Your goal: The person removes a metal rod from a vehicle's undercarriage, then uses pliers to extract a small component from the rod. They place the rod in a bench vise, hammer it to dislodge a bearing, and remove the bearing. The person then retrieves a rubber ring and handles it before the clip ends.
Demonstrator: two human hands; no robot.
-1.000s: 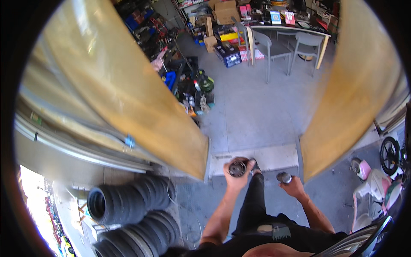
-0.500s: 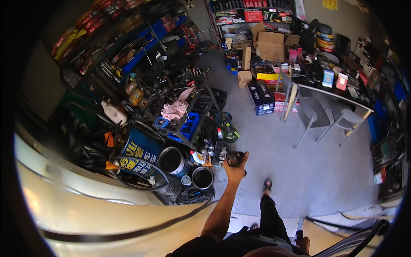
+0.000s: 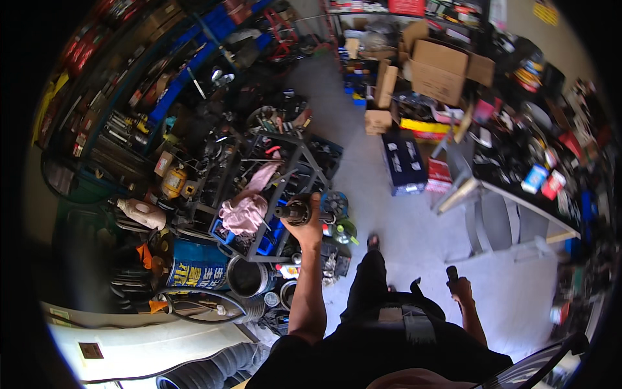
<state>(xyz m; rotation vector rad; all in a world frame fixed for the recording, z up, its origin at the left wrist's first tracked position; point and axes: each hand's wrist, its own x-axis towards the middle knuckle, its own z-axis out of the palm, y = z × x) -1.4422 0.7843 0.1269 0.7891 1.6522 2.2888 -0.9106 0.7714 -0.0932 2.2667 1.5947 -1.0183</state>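
Head view, and here's the left hand out in front at mid-picture, fingers wrapped round a dark, round mechanical part with a ringed face and a stub poking out to the left. It's held up, lying in view over the right side of a metal tool cart. Over to the right hand, lower and out by the person's side: it's clenched round a dark, stubby cylindrical object, end up, too small to name more closely.

On the cart, just left of the round part, a crumpled pink cloth is draped, with a blue tray beside it. Down below, a blue drum stands next to an open black-mouthed bucket. A pale jug lies tilted farther left.

Across the floor, an open cardboard box sits atop the clutter, a dark blue carton in front of it. At right, grey chairs stand at a loaded table. Bottom left, black tyres line up in a row.
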